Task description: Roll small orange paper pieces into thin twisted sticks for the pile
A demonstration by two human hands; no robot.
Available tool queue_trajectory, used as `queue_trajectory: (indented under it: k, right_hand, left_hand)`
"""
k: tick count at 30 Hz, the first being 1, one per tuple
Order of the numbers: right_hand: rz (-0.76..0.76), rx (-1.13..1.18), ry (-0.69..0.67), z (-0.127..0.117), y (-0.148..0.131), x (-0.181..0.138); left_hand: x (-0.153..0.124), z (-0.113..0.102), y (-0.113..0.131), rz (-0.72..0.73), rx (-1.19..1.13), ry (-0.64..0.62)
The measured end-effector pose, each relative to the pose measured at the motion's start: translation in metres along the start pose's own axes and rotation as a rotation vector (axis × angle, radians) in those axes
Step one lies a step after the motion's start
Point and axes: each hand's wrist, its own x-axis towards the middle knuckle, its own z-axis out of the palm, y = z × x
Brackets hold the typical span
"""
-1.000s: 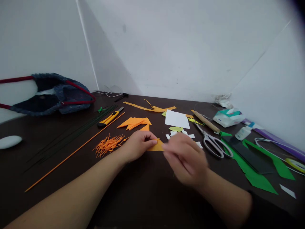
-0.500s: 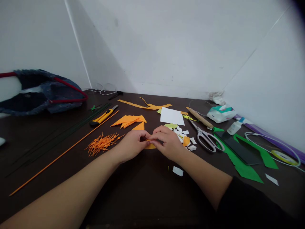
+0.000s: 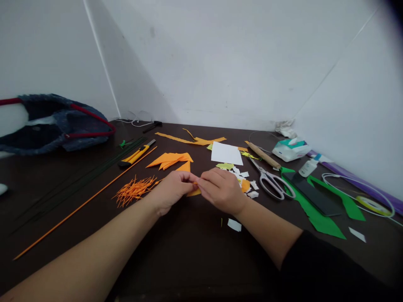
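Observation:
My left hand point(image 3: 172, 187) and my right hand point(image 3: 222, 189) meet at the middle of the dark table, fingertips pinched together. Between them is a piece of orange paper point(image 3: 194, 193), mostly covered by the fingers; its lower edge shows beneath them. Just behind the left hand lies a folded orange paper triangle point(image 3: 184, 167), with a stack of orange paper pieces point(image 3: 170, 159) beyond it. Thin orange paper strips point(image 3: 134, 191) are heaped left of the left hand. White paper scraps point(image 3: 252, 194) lie beside the right hand.
Scissors point(image 3: 272, 182), a wooden stick point(image 3: 263, 155) and a white paper sheet point(image 3: 226, 153) lie to the right and back. Further right are green paper point(image 3: 325, 226), a dark phone point(image 3: 315, 195) and a glue bottle point(image 3: 309, 167). A yellow utility knife point(image 3: 136, 155) and an orange rod point(image 3: 85, 203) lie left.
My right hand's fingers have curled in more closely, and the left fingers have straightened toward them. The orange paper has shifted slightly left and stays between the fingertips.

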Motion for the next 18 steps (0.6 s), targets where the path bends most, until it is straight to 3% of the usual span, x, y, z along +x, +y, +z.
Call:
queue_trajectory:
  k: [14,18]
  right_hand:
    - [0.004,0.053,-0.048,-0.0009,0.0013,-0.0006]
    - [0.081,0.137,0.01,0.0041,0.0009,-0.0018]
  left_hand:
    - [0.0008,0.0016,0.0008,-0.062,-0.142,-0.044]
    - [-0.0004,0.0016,0.0024,-0.039,0.047,-0.015]
